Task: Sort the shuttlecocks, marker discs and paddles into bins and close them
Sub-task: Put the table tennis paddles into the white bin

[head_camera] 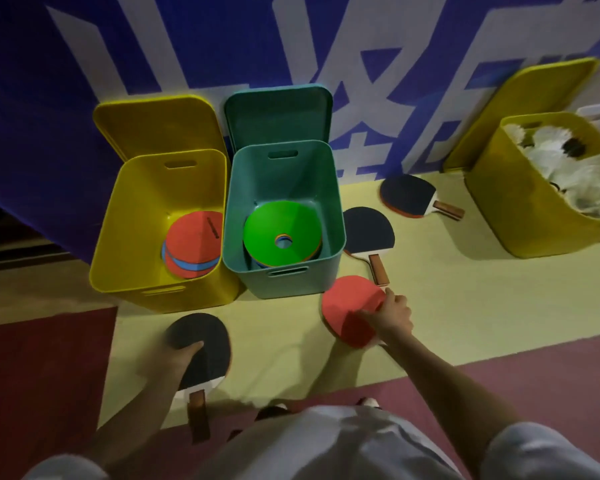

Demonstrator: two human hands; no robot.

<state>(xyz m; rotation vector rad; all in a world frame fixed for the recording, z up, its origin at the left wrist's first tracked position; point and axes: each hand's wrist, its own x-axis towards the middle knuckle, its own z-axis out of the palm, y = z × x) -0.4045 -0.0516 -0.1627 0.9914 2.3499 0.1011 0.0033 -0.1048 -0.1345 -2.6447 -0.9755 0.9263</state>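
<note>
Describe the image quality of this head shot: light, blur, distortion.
Head view: dim overall, dark at the left edge; wide-angle bending tilts the far yellow bin and the banner outward; the left hand on the black paddle is motion-smeared; the right hand on the red paddle is sharper; the shuttlecocks wash out to white blobs.

top: pale grey short-sleeved shirt (326,441) | forearms: bare | hands: ungloved | wrists: nothing worn

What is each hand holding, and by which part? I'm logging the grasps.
Left hand grips a black-faced paddle by its blade; right hand grips a red-faced paddle at the blade's edge.
</note>
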